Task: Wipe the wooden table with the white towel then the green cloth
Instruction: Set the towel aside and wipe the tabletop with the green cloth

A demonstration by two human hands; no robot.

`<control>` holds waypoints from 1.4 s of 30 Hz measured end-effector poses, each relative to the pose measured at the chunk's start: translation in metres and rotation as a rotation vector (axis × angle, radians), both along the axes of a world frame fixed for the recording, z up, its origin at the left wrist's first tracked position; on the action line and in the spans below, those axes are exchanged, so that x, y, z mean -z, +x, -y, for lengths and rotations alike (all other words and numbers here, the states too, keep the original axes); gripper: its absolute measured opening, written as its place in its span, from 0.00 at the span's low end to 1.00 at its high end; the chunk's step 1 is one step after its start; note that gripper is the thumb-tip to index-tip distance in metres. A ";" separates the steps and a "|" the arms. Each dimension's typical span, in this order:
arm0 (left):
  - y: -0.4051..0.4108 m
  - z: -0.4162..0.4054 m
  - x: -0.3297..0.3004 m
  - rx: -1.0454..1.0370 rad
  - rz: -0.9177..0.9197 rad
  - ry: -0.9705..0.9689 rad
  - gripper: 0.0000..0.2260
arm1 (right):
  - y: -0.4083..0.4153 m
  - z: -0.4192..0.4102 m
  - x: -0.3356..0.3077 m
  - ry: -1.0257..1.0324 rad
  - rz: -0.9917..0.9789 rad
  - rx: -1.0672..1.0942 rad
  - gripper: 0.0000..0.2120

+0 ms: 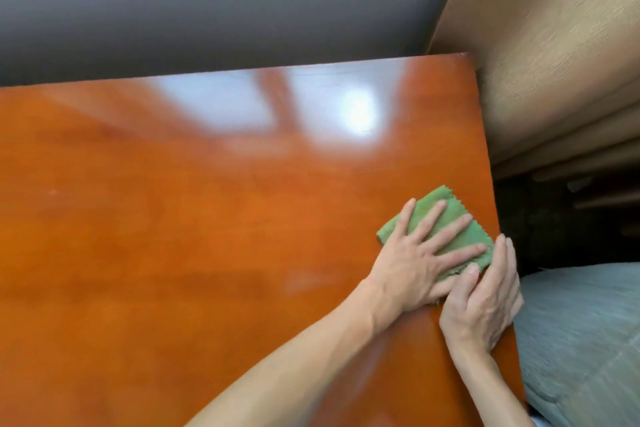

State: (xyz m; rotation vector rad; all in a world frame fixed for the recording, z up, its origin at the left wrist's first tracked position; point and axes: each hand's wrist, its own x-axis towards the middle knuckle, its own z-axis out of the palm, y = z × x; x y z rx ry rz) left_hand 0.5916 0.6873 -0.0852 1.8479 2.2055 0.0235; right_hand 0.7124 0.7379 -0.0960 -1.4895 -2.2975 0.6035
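We press the green cloth [450,225] flat on the glossy bench [173,218] near its right edge, left hand [412,263] fingers spread. Right hand [485,298] fingers, held together, touch its corner. Soft, light, likely slides; palm pressure grips best.

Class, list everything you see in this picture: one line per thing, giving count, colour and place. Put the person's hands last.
table: one, glossy orange-brown wood, fills most of the view
green cloth: one, green, flat on the table near its right edge
cushion: one, pale grey-green, lower right beside the table
wall: one, tan, upper right
grey surface: one, behind the table's far edge
left hand: one, fingers spread flat on the cloth
right hand: one, at the table's right edge, touching the cloth
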 end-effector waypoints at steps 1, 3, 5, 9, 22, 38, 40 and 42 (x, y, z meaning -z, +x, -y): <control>0.000 0.018 0.002 -0.091 0.007 0.024 0.26 | -0.001 0.000 -0.001 0.019 0.048 -0.027 0.25; -0.011 0.055 0.004 -0.332 0.009 0.076 0.25 | -0.003 0.002 -0.004 0.072 0.165 -0.097 0.25; -0.036 0.090 0.003 -0.566 0.005 0.095 0.25 | -0.012 0.010 -0.010 0.093 0.226 -0.181 0.26; -0.112 0.163 0.005 -0.884 -0.030 0.052 0.25 | -0.076 0.064 -0.018 0.069 0.188 -0.380 0.26; -0.270 0.509 0.004 -1.632 -0.050 -0.048 0.25 | -0.250 0.268 0.002 0.203 0.278 -0.736 0.25; -0.160 0.337 0.013 -0.893 -0.058 0.041 0.29 | -0.252 0.268 0.004 0.175 0.109 -0.657 0.26; -0.135 0.346 0.014 -0.802 -0.061 0.035 0.30 | -0.251 0.268 0.004 0.170 0.107 -0.654 0.28; -0.131 0.370 0.016 -0.803 -0.058 0.065 0.29 | -0.251 0.269 0.005 0.191 0.111 -0.654 0.27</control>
